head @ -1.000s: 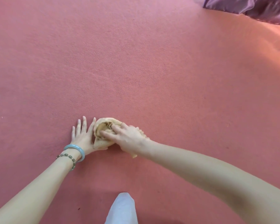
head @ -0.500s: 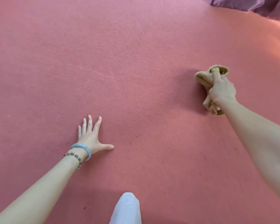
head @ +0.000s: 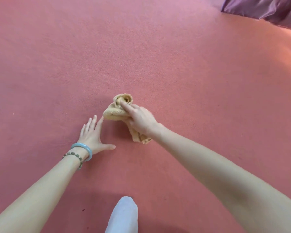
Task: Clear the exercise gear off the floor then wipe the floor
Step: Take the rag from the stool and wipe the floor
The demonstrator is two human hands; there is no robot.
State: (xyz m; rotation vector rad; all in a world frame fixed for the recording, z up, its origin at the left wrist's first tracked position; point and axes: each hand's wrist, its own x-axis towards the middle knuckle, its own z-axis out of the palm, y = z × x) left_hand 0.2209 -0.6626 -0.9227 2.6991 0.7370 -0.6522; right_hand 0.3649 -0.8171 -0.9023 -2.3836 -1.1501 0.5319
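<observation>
The right hand [head: 141,120] has swept the cloth [head: 114,112] back from the far right to just beside the left hand [head: 92,133], which lies flat on the floor [head: 158,56], fingers spread. The right hand grips the cloth's bunched middle, probably the best hold on something so soft and light.

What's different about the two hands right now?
The left hand lies flat and open on the pink floor; the right hand grips a yellow cloth. The left wrist wears two bracelets; the right wrist is bare. Both hands are down at the floor, close together.
</observation>
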